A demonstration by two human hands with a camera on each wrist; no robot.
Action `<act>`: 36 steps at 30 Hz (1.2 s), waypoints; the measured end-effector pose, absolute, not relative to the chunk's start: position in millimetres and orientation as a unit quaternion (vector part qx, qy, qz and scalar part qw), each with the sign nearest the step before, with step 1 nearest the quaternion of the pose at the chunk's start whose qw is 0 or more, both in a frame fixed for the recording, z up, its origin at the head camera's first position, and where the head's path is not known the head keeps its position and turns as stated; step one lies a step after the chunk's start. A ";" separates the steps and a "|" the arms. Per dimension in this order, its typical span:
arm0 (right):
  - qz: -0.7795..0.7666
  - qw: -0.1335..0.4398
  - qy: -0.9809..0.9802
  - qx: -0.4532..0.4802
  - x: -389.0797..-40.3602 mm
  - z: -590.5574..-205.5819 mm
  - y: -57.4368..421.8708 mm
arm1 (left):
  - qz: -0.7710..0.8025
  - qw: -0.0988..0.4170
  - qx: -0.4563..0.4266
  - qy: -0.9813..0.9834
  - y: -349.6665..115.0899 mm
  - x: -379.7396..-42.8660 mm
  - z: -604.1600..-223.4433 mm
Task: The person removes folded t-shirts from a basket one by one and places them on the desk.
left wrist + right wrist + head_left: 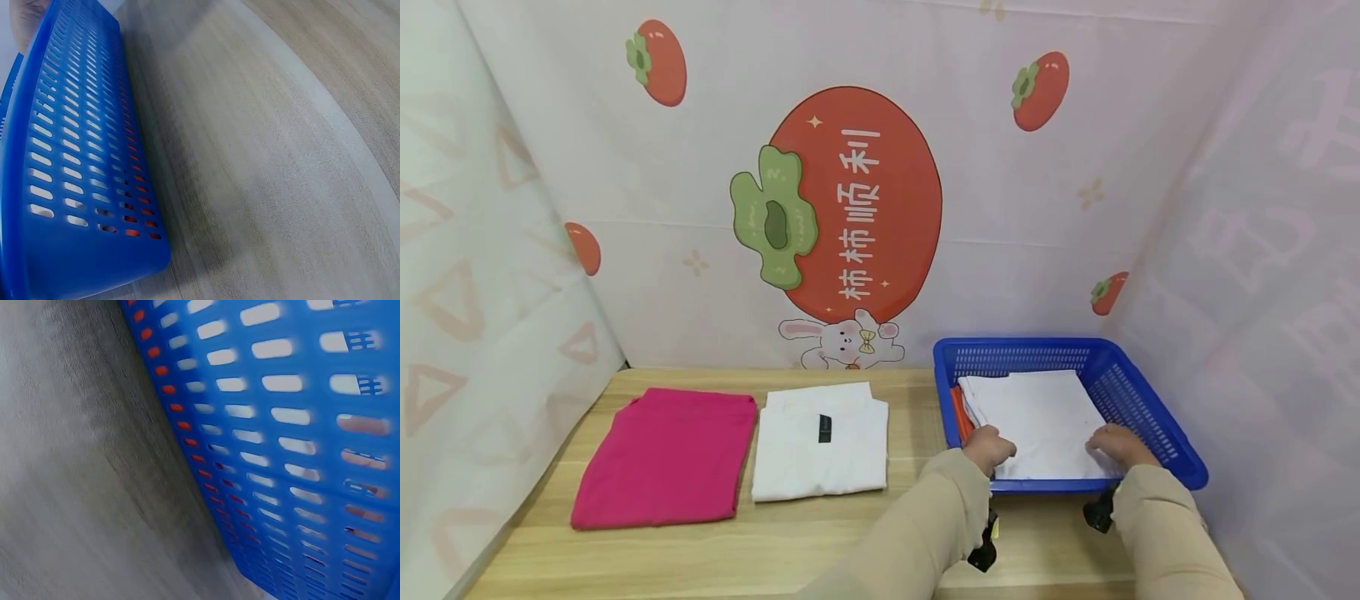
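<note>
Inside the blue plastic basket (pixel 1146 367), a folded white shirt (pixel 1037 417) lies over an orange-red cloth (pixel 962 415). My left hand (pixel 990 450) reaches over the front rim and grips the shirt's near left edge, thumb pointing inward. At its near right edge my right hand (pixel 1122 446) holds it the same way, the other fingers mostly hidden. The left wrist view catches only a bit of the left hand (pixel 26 22) above the basket's slotted wall (pixel 81 131). Through the slots in the right wrist view, parts of the right hand (pixel 362 425) show.
On the wooden table (pixel 700 558), a folded pink garment (pixel 666 458) lies at the left. Between it and the basket is a folded white garment (pixel 820 467) with a black label (pixel 825 428). Printed cloth walls (pixel 1015 208) enclose the back and both sides.
</note>
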State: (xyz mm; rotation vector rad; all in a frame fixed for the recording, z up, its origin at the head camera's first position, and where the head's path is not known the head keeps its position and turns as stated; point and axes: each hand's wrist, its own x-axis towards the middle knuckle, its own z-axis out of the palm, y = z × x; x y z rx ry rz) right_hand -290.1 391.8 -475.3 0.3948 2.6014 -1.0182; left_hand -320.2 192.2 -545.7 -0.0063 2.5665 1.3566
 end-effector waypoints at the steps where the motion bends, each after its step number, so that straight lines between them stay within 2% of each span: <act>1: -0.361 0.150 0.910 0.140 -289.6 -475.7 392.1 | 0.465 0.118 0.004 0.877 194.1 -322.7 -551.1; 3: -0.372 0.138 0.906 0.149 -289.6 -477.1 391.9 | 0.483 0.116 0.014 0.868 195.3 -323.7 -552.6; 7: -0.379 0.130 0.900 0.171 -291.8 -481.9 390.5 | 0.542 0.153 -0.020 0.826 184.1 -304.8 -507.6; 11: -0.376 0.127 0.900 0.178 -295.2 -488.3 390.5 | 0.570 0.150 -0.060 0.806 177.3 -291.2 -486.5; 15: -0.373 0.129 0.902 0.173 -299.3 -496.0 393.5 | 0.612 0.168 -0.067 0.770 178.7 -294.4 -490.6; 19: -0.366 0.140 0.904 0.170 -300.9 -499.9 395.7 | 0.626 0.199 -0.031 0.753 178.6 -296.7 -492.0; 23: -0.370 0.140 0.900 0.182 -299.6 -499.6 395.8 | 0.629 0.204 -0.008 0.750 178.3 -296.6 -489.6; 31: -0.386 0.073 0.898 0.197 -297.7 -498.8 396.8 | 0.630 0.204 -0.016 0.749 181.0 -298.9 -492.2; 36: -0.408 0.080 0.892 0.179 -298.2 -498.5 398.1 | 0.633 0.217 -0.008 0.743 181.8 -300.7 -497.4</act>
